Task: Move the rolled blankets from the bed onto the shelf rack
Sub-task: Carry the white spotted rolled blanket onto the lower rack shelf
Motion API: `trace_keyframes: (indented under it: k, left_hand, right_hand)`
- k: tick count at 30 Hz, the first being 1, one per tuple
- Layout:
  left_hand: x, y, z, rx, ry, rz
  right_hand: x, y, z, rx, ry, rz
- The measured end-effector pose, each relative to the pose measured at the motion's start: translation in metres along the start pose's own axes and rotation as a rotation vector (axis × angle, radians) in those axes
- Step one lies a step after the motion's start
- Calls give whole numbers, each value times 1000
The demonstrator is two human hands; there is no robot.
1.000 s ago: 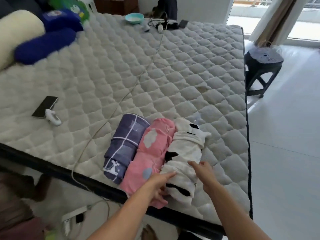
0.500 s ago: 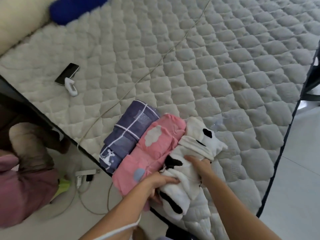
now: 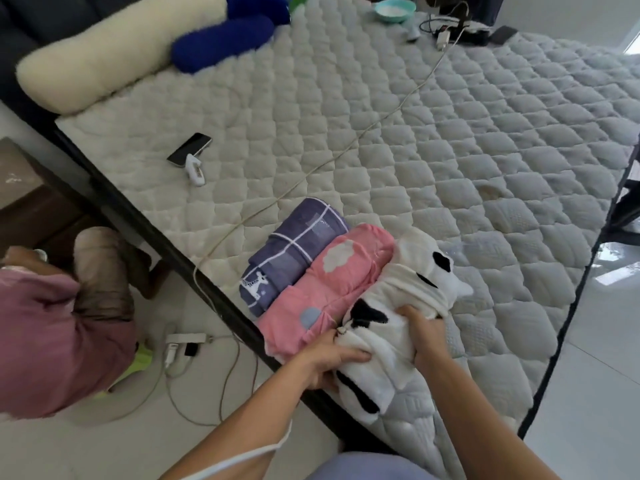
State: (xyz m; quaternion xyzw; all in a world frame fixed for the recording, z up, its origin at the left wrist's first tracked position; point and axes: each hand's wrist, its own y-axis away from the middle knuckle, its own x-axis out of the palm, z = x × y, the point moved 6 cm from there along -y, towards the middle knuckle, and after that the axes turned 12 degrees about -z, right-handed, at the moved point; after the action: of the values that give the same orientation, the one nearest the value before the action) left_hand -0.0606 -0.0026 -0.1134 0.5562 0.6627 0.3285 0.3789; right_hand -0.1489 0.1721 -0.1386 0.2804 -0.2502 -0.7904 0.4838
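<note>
**Lifting the white roll off the bed corner**

Three rolled blankets lie side by side, touching, near the foot corner of the bed (image 3: 398, 140): purple checked roll (image 3: 294, 252), pink roll (image 3: 332, 296), white-and-black roll (image 3: 401, 320), the last nearest the mattress corner. Shelf rack not in view.

My left hand (image 3: 329, 362) is closed on the near end of the white-and-black roll, fingers curled over the top, thumb hidden below. My right hand (image 3: 424, 336) clamps its middle, fingers dug into the fleece. Both hold this roll only; whether the left also pinches pink cloth I cannot tell.

Judgement on method: fleece is soft and the roll will sag or unwind if lifted from one end. Keep both grips, scoop under rather than pinch the top layer, lift level, peel away from the pink neighbour so it does not drag.

Clearances: mattress edge runs just under my left wrist; the roll's near end overhangs it. Open floor to the right. To the left, a seated person (image 3: 59, 341) and cables with a power strip (image 3: 185, 339) on the floor; a white cable (image 3: 346, 154) crosses the quilt beyond the purple roll. Turning right looks clearest.
</note>
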Motion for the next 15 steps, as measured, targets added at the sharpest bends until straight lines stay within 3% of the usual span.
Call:
trace_keyframes:
  k: [6,15]
  left_hand:
    - [-52,49,52,130,139,-53]
    - [-162,165,214,181,435,-270]
  right_hand:
    - [3,84,-19,-148,-14,77]
    - [57,274,-93,-432,190,465]
